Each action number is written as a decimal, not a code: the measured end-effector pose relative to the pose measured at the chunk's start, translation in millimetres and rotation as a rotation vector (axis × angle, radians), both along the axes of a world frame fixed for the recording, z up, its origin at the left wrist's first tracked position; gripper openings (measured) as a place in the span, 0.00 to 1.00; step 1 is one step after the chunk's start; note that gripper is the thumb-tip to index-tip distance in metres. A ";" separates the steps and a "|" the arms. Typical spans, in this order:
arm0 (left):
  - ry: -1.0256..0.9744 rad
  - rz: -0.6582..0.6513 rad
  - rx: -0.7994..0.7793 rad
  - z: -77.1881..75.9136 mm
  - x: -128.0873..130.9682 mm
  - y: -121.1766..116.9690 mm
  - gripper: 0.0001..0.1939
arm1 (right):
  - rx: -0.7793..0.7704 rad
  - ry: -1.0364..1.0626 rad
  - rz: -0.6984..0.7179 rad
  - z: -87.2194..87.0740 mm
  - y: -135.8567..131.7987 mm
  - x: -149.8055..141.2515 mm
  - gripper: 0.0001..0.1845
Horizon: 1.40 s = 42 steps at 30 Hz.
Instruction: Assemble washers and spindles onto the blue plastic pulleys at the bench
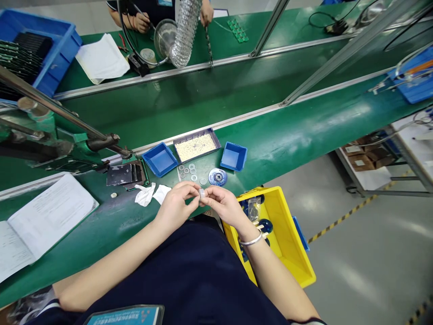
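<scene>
My left hand point(177, 204) and my right hand point(221, 203) meet just in front of my body, fingers pinched together on a small pale round part point(202, 194). Just beyond them on the green bench lie several clear washers point(188, 170) and a blue-and-clear disc point(217, 177). Behind those stand a grey tray of tiny cream pieces point(196, 145) and two small blue trays point(159, 159) point(233, 156). A silver bangle circles my right wrist.
A yellow bin point(287, 243) with parts stands at my right. White cloth scraps point(149, 194), a black fixture point(123, 174) and a green press point(50, 140) are at the left, with an open booklet point(40, 216). Another person's hands point(142, 21) work across the conveyor belt point(216, 90).
</scene>
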<state>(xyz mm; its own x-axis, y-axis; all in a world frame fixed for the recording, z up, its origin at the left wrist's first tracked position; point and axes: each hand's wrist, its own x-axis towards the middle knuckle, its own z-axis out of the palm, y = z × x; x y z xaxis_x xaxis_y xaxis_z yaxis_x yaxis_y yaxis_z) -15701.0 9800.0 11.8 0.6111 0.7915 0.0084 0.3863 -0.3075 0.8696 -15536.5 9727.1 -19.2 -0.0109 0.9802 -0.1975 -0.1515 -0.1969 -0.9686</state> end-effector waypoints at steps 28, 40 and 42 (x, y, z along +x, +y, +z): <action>0.008 0.060 0.179 -27.0 24.1 -9.1 0.05 | 0.086 -0.317 -0.165 -4.6 -4.3 1.2 0.07; -0.111 0.144 -0.216 -14.7 6.6 25.9 0.03 | -0.062 0.130 -0.164 0.3 -11.9 4.0 0.09; -0.177 0.094 -0.380 -11.3 9.3 16.5 0.04 | -0.075 0.222 -0.174 -0.4 -10.7 4.2 0.08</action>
